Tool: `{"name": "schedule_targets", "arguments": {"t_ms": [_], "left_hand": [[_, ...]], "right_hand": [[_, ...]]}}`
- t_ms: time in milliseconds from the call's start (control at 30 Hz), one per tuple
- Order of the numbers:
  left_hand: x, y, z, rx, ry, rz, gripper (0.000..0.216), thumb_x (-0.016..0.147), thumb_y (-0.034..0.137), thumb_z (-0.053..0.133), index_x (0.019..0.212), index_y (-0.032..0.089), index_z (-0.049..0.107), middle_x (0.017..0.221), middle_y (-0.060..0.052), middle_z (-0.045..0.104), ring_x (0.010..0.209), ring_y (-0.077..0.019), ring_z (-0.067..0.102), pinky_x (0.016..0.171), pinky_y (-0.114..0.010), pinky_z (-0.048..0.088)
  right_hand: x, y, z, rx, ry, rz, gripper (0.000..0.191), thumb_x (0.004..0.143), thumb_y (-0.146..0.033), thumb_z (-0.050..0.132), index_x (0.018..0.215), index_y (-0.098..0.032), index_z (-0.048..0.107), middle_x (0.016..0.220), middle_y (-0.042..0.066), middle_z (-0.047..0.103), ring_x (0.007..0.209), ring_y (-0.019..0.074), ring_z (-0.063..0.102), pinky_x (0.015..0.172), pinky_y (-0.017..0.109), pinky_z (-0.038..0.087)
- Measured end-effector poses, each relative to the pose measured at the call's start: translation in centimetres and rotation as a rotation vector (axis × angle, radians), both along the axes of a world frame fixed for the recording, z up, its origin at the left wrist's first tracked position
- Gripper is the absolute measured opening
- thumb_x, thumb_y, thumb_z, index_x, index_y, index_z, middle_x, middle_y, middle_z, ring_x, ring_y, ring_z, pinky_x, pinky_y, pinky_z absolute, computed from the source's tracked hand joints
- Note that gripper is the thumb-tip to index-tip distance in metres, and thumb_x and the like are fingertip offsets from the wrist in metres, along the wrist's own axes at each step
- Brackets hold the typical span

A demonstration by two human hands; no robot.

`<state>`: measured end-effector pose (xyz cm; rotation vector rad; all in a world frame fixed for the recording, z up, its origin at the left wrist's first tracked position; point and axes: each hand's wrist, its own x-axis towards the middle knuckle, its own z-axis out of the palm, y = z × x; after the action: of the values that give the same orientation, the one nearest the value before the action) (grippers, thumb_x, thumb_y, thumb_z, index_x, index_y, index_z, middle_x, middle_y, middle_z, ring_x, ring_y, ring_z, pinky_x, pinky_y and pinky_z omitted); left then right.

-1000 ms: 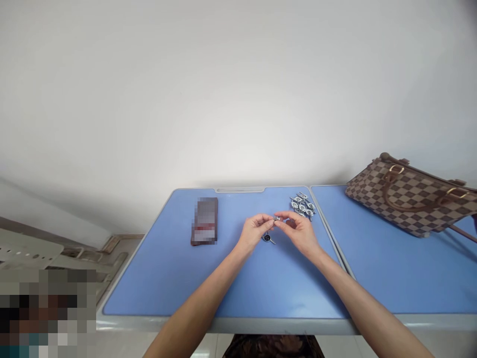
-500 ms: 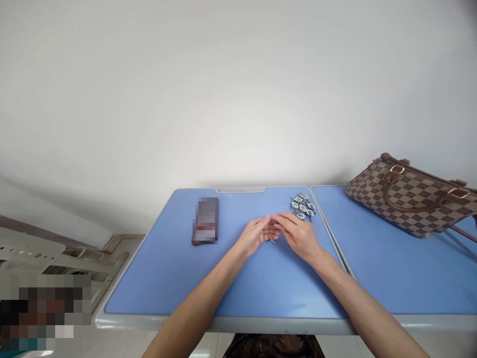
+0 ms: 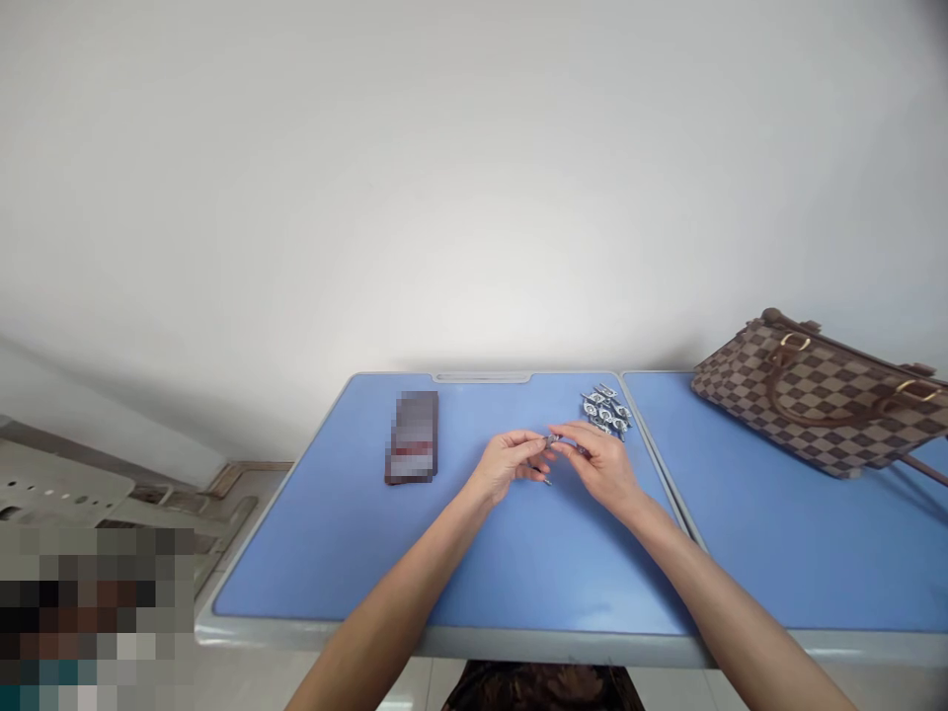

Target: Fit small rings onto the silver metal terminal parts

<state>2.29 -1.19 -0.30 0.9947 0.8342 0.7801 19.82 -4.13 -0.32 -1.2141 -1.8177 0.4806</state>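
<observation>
My left hand (image 3: 511,461) and my right hand (image 3: 596,461) meet above the blue table (image 3: 333,563). Thumbs and fingertips of both pinch a small silvery metal piece (image 3: 550,440), mostly covered, its exact kind too small to make out. Just below my left fingers shows the tip of a thin metal part (image 3: 548,482); my hand hides the rest. Behind my right hand lies a pile of small silvery metal pieces (image 3: 605,413) with rounded openings and narrow ends. My right fingers overlap its near edge in the view.
A dark flat item (image 3: 413,436), blurred out, lies to the left on the table. A brown checkered handbag (image 3: 822,405) rests on the adjoining table at right, past a seam. A white wall (image 3: 474,197) rises behind. Grey furniture (image 3: 59,484) stands at lower left.
The small metal piece now shows between my fingertips, where it was hidden before. My hands have turned slightly, and the whole view has shifted a little.
</observation>
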Motion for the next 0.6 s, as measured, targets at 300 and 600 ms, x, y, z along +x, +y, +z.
{"name": "schedule_targets", "arguments": {"t_ms": [300, 600], "left_hand": [[-1.9, 2.3, -1.1, 0.875, 0.922, 0.27, 0.018, 0.088, 0.02, 0.056, 0.086, 0.023, 0.074, 0.089, -0.003, 0.068, 0.077, -0.0161, 0.062, 0.072, -0.027, 0.045], [-1.6, 2.7, -1.9, 0.955, 1.13, 0.145, 0.025, 0.09, 0.013, 0.05, 0.095, 0.023, 0.073, 0.094, -0.006, 0.065, 0.09, -0.0202, 0.062, 0.075, -0.028, 0.045]], "right_hand": [[-0.5, 0.9, -0.7, -0.149, -0.1, -0.108, 0.019, 0.088, -0.027, 0.057, 0.097, -0.021, 0.072, 0.094, 0.005, 0.067, 0.078, 0.0166, 0.062, 0.073, 0.028, 0.048], [-1.1, 1.5, -1.4, -0.268, -0.397, -0.191, 0.024, 0.09, -0.02, 0.052, 0.107, -0.022, 0.07, 0.103, 0.005, 0.07, 0.094, 0.0207, 0.064, 0.08, 0.029, 0.046]]}}
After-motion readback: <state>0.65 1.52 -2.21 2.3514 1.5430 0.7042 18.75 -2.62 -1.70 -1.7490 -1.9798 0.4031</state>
